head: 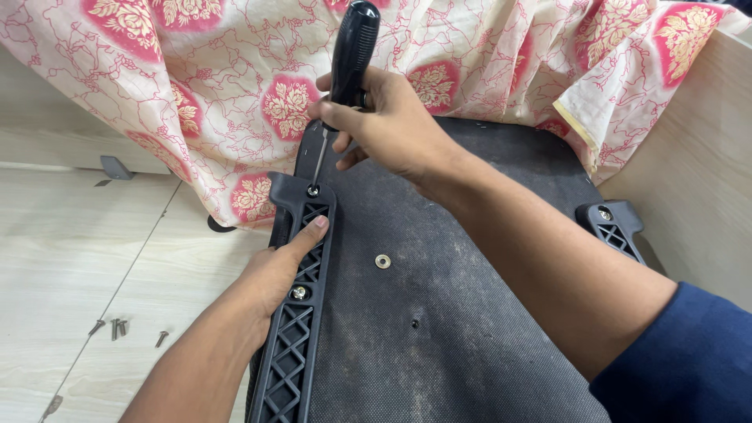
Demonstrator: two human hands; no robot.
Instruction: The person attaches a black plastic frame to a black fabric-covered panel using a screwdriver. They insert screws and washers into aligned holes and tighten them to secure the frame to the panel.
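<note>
Right hand [392, 129] grip clamped on ribbed black screwdriver [352, 55] | left hand [274, 274] flat, fingers together, on lattice plastic bracket [294, 345]

Black screwdriver handle [354, 48], black lattice bracket [296, 313], cream cloth [235, 86] with pink floral medallions

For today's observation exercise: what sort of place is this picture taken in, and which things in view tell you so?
Probably a home or small workshop floor used for furniture assembly. An upturned chair seat lies on pale wood-look flooring, the right hand drives a screwdriver into a black plastic bracket, and loose screws lie nearby.
</note>
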